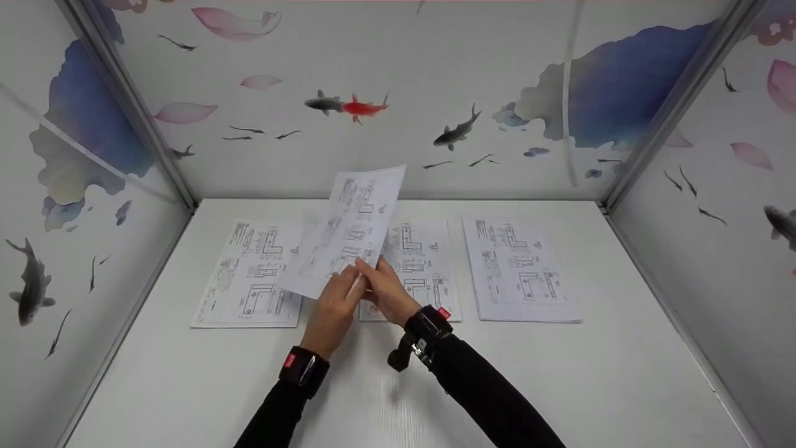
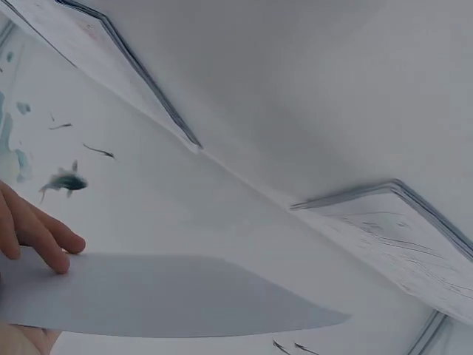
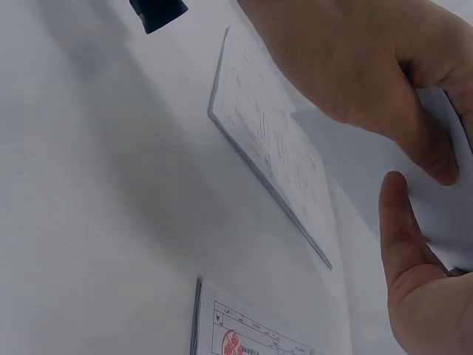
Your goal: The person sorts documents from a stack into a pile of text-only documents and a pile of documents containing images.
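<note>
A sheet of paper (image 1: 360, 211) printed with technical drawings is raised off the table, tilted, and overlaps the left and middle paper stacks in the head view. My left hand (image 1: 336, 302) pinches its lower edge. Close beside it, my right hand (image 1: 393, 291) grips the lower right corner, with the thumb on the printed face. From the left wrist, the sheet (image 2: 162, 296) looks slightly bowed, with fingertips (image 2: 55, 255) lying over its edge. In the right wrist view, the two thumbs nearly meet at the paper (image 3: 443, 200).
A left stack (image 1: 217, 298), a middle stack (image 1: 429, 249) and a right stack (image 1: 519, 267) of similar printed drawings lie in a row on the white table (image 1: 186, 386). Panels with painted fish enclose the table at the back (image 1: 398, 155) and both sides.
</note>
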A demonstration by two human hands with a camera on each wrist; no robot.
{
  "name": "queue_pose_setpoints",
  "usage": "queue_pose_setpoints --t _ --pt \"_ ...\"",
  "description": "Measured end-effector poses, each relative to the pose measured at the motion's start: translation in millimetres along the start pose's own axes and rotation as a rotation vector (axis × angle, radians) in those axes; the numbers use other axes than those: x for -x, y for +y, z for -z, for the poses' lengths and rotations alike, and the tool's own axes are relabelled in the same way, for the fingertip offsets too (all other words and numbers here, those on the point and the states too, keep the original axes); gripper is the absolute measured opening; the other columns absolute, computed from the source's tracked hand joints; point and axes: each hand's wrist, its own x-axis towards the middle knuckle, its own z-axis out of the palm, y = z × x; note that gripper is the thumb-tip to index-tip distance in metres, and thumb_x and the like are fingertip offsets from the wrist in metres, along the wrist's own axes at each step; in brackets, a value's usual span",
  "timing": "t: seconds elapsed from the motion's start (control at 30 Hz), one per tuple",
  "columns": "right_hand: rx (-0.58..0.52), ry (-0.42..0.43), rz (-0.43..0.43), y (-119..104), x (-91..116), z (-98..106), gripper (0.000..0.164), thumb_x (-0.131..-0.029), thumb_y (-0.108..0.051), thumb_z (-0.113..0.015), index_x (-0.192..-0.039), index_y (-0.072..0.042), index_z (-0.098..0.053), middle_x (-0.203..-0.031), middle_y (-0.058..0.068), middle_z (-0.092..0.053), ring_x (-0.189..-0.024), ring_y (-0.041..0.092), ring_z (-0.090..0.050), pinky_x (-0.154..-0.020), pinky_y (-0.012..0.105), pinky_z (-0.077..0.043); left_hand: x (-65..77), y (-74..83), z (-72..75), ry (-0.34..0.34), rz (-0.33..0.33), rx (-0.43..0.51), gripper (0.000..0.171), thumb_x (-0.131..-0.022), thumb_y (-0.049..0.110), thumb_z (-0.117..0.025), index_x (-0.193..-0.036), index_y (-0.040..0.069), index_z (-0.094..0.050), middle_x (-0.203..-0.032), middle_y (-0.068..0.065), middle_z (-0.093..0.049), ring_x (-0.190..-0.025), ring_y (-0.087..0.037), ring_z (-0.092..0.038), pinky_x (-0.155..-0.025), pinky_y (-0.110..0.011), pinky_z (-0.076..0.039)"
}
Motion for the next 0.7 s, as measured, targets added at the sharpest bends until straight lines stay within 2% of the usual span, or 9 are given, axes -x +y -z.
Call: queue_pose_setpoints --t 0.1,0.2,0.23,0.33,0.4,0.47,0.6,0.7 --pt "-0.027 0.068 0.005 -3 0 3 0.040 -0.106 -0.025 -0.042 -0.141 -0.010 -0.049 -0.130 0.014 -0.063 -0.109 0.020 -0.066 -0.081 0.029 -0.055 -2.6 5.6 -3.3 -0.008 -0.013 -0.006 0.057 -0.081 -0.011 -0.067 -0.135 0.007 -0.059 -0.138 -0.016 -0.057 -0.130 -0.031 -0.054 -0.108 -0.050 -0.042" --pt "-0.028 0.077 0.020 -4 0 10 0.039 -0.107 -0.023 -0.037 -0.141 -0.008 -0.048 -0.131 0.014 -0.062 -0.111 0.020 -0.065 -0.083 0.030 -0.055 -2.8 9.5 -6.6 -0.042 0.005 0.011 0.063 -0.079 -0.007 -0.069 -0.138 0.010 -0.056 -0.141 -0.016 -0.054 -0.134 -0.033 -0.049 -0.111 -0.052 -0.037" --pt "-0.022 0.070 0.028 -5 1 14 0.040 -0.107 -0.023 -0.036 -0.142 -0.008 -0.048 -0.132 0.014 -0.062 -0.112 0.021 -0.065 -0.084 0.031 -0.055 -2.4 10.2 -7.9 -0.059 0.014 0.023 0.063 -0.080 -0.002 -0.071 -0.140 0.010 -0.054 -0.143 -0.016 -0.052 -0.136 -0.034 -0.046 -0.112 -0.053 -0.036" --pt "0.011 0.051 0.051 -8 2 25 0.039 -0.107 -0.025 -0.036 -0.142 -0.010 -0.047 -0.132 0.013 -0.062 -0.110 0.021 -0.066 -0.083 0.032 -0.056 0.5 10.3 -10.5 -0.119 0.043 0.062 0.066 -0.086 0.027 -0.073 -0.145 0.014 -0.048 -0.150 -0.017 -0.044 -0.142 -0.035 -0.038 -0.114 -0.055 -0.030" --pt "0.030 0.043 0.063 -10 3 32 0.039 -0.107 -0.026 -0.037 -0.141 -0.010 -0.047 -0.129 0.012 -0.063 -0.106 0.021 -0.068 -0.080 0.031 -0.057 2.6 8.6 -11.0 -0.148 0.064 0.092 0.068 -0.090 0.048 -0.064 -0.148 0.017 -0.045 -0.154 -0.017 -0.039 -0.145 -0.035 -0.032 -0.115 -0.055 -0.026" --pt "0.044 0.039 0.084 -13 4 38 0.038 -0.107 -0.026 -0.039 -0.139 -0.009 -0.048 -0.127 0.012 -0.064 -0.101 0.020 -0.069 -0.077 0.031 -0.058 4.1 5.4 -11.1 -0.161 0.093 0.115 0.070 -0.093 0.061 -0.051 -0.149 0.019 -0.043 -0.156 -0.015 -0.035 -0.147 -0.034 -0.028 -0.117 -0.055 -0.023" --pt "0.039 0.029 0.124 -17 5 51 0.037 -0.106 -0.022 -0.042 -0.137 -0.003 -0.048 -0.122 0.016 -0.065 -0.096 0.020 -0.070 -0.073 0.032 -0.059 3.4 -3.3 -10.7 -0.154 0.162 0.156 0.069 -0.097 0.065 -0.033 -0.149 0.020 -0.042 -0.158 -0.015 -0.033 -0.149 -0.034 -0.024 -0.118 -0.055 -0.018" --pt "0.040 -0.003 0.146 -20 6 62 0.037 -0.106 -0.021 -0.042 -0.138 -0.003 -0.048 -0.124 0.018 -0.064 -0.101 0.024 -0.069 -0.075 0.036 -0.059 3.5 -11.1 -10.3 -0.147 0.221 0.174 0.069 -0.098 0.064 -0.031 -0.150 0.020 -0.042 -0.160 -0.014 -0.030 -0.150 -0.033 -0.020 -0.120 -0.053 -0.013"
